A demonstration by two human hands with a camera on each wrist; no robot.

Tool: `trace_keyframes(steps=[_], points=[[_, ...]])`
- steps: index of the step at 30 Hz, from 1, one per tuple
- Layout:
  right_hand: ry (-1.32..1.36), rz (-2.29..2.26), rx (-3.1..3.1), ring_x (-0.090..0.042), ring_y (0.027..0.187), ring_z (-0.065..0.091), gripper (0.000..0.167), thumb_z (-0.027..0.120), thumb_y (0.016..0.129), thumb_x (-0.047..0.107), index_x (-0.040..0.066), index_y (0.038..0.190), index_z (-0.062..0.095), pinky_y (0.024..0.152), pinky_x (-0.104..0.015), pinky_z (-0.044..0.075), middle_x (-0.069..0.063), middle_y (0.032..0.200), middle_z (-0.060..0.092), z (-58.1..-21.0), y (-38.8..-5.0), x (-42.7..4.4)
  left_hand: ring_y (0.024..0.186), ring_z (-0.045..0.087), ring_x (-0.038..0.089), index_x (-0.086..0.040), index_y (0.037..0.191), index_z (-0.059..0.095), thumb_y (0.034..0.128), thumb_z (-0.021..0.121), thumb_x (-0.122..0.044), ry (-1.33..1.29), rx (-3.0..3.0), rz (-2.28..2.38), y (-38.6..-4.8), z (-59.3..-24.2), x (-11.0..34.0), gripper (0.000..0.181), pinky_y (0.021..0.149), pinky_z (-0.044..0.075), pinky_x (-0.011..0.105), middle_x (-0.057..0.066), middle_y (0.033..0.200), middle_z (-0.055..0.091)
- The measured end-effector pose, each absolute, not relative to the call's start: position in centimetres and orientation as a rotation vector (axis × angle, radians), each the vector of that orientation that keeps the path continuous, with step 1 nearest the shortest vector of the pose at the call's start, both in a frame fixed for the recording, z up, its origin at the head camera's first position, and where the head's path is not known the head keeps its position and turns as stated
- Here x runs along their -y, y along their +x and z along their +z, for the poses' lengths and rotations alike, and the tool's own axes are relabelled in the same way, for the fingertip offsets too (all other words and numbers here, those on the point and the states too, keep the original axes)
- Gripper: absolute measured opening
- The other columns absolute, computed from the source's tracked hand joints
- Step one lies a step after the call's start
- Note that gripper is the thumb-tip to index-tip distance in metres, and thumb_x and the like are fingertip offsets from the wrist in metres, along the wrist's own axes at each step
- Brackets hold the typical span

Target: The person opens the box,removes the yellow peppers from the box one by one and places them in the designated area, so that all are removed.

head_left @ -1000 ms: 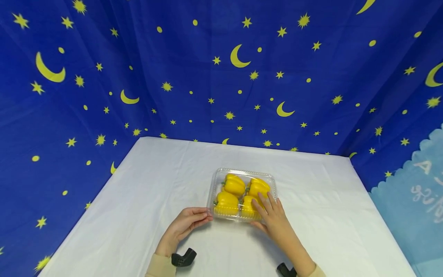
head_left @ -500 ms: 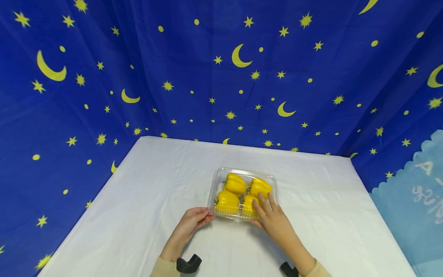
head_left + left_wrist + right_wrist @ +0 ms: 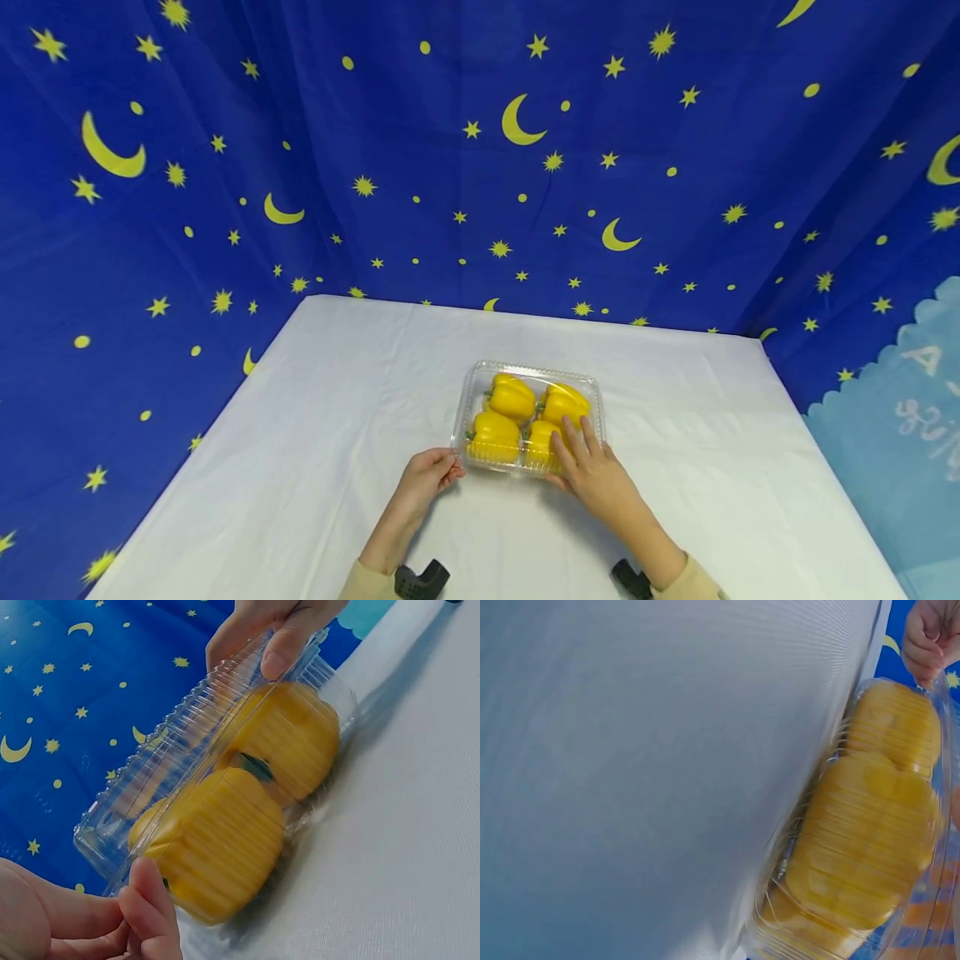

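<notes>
Several yellow bell peppers lie inside a clear plastic clamshell container on the white table. Its lid is down over them. At the container's near left corner, my left hand pinches the rim between thumb and index finger; the left wrist view shows this pinch close up. My right hand rests on the near right part of the lid with fingers spread and fairly straight, its thumb at the front edge. From the right wrist view, ribbed clear plastic covers the peppers.
White cloth covers the table. Blue curtains with yellow moons and stars stand behind and at the sides. A light blue panel with white lettering hangs at right. Black wrist-worn devices sit near both sleeves.
My left wrist has swung a little right and forward, and its fingers have curled in more at the corner. The right hand and container have barely shifted.
</notes>
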State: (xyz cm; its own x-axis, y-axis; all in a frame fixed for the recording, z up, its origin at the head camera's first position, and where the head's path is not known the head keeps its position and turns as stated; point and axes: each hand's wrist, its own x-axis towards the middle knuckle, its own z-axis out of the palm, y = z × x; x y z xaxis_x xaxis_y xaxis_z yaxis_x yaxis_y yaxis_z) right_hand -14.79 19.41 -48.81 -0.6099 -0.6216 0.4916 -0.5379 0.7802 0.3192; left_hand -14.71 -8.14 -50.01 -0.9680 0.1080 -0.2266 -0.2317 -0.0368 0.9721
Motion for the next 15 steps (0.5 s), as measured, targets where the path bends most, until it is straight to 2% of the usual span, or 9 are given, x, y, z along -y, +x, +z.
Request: trace_keyframes(steps=[6, 15], points=[[0.86, -0.178, 2.363, -0.047, 0.107, 0.059, 0.073, 0.007, 0.1, 0.05, 0.0, 0.12, 0.056, 0.06, -0.047, 0.06, -0.024, 0.125, 0.058, -48.83, -14.9, -19.29, 0.069, 0.058, 0.001, 0.025, 0.113, 0.051, 0.0971, 0.046, 0.0, -0.152, -1.961, 2.129, -14.62, -50.03, 8.34, 0.03, 0.063, 0.049, 0.011, -0.002, 0.077, 0.064], [0.842, -0.187, 2.382, -0.044, 0.109, 0.06, 0.075, 0.006, 0.099, 0.052, 0.0, 0.12, 0.056, 0.062, -0.039, 0.06, -0.023, 0.127, 0.058, -48.41, -15.07, -19.31, 0.07, 0.06, 0.0, 0.023, 0.115, 0.052, 0.0956, 0.048, 0.001, -0.193, -1.925, 2.135, -14.57, -50.05, 8.66, 0.03, 0.064, 0.051, 0.011, -0.004, 0.075, 0.065]])
